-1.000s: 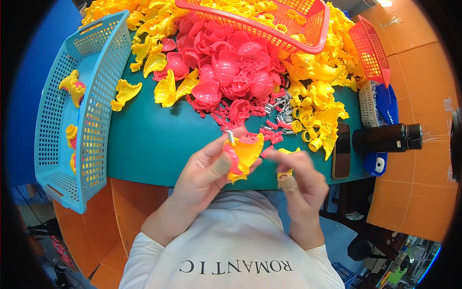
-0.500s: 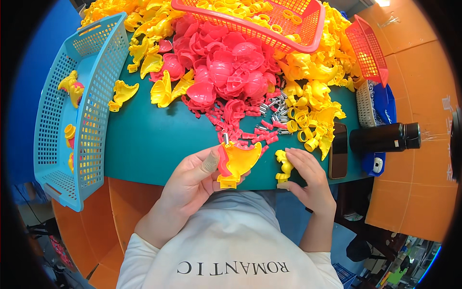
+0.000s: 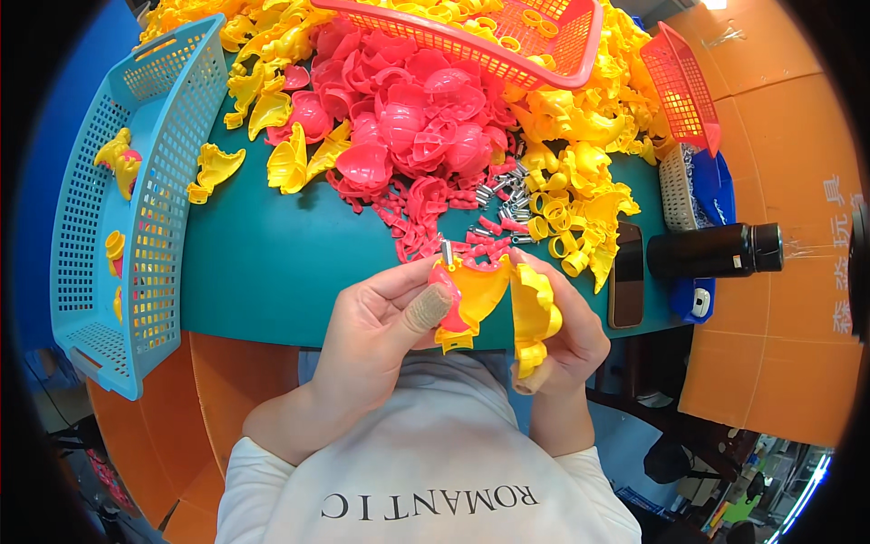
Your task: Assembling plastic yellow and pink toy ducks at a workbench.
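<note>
My left hand [image 3: 376,317] is closed on a yellow plastic shell half [image 3: 478,295] with a pink piece [image 3: 453,313] set inside it. A small silver metal part [image 3: 447,252] stands up from its top edge. Close beside it on the right, my right hand [image 3: 571,322] grips another yellow shell half [image 3: 532,313], its hollow side turned toward the first. A narrow gap shows between the two halves. Tape wraps my left thumb, and a tan covering sits on a right fingertip. Small pink parts [image 3: 421,231] and silver parts [image 3: 515,195] lie just beyond my hands.
A blue basket [image 3: 159,245] at left holds several yellow-and-pink pieces. Pink shells [image 3: 408,127] and yellow parts [image 3: 580,118] are heaped at the back under a red basket [image 3: 535,68]. On the right lie a phone [image 3: 625,276] and a black bottle [image 3: 711,251].
My right hand has brought its yellow half leftward to the piece in my left hand and turned its hollow side. My left hand has shifted slightly right.
</note>
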Demonstrator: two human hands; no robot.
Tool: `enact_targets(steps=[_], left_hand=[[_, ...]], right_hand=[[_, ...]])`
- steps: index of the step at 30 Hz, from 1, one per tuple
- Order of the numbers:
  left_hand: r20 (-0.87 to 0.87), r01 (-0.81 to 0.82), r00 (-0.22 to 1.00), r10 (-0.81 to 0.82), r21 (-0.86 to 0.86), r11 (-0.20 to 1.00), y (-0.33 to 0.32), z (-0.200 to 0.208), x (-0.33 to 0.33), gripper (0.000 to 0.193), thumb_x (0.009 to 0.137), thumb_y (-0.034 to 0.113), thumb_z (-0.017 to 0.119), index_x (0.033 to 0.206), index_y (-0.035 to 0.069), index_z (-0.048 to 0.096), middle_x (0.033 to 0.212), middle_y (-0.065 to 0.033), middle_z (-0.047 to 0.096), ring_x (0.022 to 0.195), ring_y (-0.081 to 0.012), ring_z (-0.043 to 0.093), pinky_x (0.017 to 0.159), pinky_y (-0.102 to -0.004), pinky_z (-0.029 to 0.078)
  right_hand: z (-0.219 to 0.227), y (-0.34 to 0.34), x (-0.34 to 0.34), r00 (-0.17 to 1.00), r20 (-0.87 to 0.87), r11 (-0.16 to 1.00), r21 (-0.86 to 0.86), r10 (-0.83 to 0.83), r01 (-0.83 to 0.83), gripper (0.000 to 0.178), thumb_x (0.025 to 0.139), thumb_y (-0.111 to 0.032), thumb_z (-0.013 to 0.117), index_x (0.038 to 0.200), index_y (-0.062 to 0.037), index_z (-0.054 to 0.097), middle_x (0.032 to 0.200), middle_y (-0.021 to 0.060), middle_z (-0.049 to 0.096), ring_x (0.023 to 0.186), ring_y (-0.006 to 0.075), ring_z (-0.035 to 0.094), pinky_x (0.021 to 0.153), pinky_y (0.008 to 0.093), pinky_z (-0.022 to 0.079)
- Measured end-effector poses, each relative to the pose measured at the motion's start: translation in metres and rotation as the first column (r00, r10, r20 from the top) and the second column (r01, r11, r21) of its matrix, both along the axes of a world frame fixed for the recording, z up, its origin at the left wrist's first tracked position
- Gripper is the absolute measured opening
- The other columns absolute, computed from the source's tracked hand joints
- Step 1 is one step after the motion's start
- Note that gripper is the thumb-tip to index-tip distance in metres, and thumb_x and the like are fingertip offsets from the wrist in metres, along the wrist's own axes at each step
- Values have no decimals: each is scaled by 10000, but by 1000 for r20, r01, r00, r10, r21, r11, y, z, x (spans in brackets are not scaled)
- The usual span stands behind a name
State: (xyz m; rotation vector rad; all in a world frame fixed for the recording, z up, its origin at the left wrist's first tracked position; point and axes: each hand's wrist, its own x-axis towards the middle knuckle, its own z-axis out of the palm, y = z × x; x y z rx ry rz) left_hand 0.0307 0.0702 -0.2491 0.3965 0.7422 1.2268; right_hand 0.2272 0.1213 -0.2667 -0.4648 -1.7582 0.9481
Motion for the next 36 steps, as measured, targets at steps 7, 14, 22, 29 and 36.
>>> enact_targets(steps=[7, 14, 22, 29, 36], left_hand=[[35, -23, 999, 22, 18, 1000, -1, -1, 2, 471, 931, 117, 620, 1327, -79, 456, 1199, -165, 610, 1064, -199, 619, 893, -328, 544], [23, -31, 999, 30, 36, 999, 0, 4, 3, 496, 923, 97, 627, 1334, -100, 431, 1219, -176, 594, 1070, -191, 608, 905, -331, 537], [-7, -40, 999, 41, 87, 995, 1, 2, 6, 521, 912, 103, 648, 1324, -125, 423, 1218, -186, 587, 1063, -181, 605, 921, -309, 520], [-26, -46, 998, 49, 95, 994, 1, 2, 6, 511, 909, 114, 655, 1310, -123, 443, 1209, -182, 594, 1044, -170, 613, 910, -298, 522], [-34, -68, 997, 73, 134, 989, 2, 0, 9, 498, 903, 104, 661, 1304, -113, 460, 1212, -170, 597, 1053, -162, 610, 900, -280, 521]], right_hand=[[7, -1, -5, 989, 112, 984, 165, -93, 74, 819, 650, -399, 798, 1273, 57, 527, 1196, 291, 593, 1134, 434, 578, 969, 500, 447], [8, 0, -3, 982, 161, 981, 180, -102, 72, 801, 662, -400, 792, 1269, 53, 530, 1185, 284, 600, 1131, 428, 581, 961, 495, 457], [9, -2, -2, 967, 198, 972, 203, -157, 116, 786, 665, -425, 784, 1250, 42, 546, 1173, 274, 610, 1117, 425, 591, 956, 505, 463], [11, 0, -1, 964, 220, 972, 210, -148, 101, 790, 652, -433, 785, 1241, 42, 556, 1159, 269, 619, 1110, 422, 596, 951, 498, 468], [16, 1, -6, 943, 293, 965, 247, -160, 87, 781, 643, -416, 791, 1241, 31, 562, 1162, 252, 626, 1109, 410, 600, 952, 481, 470]])
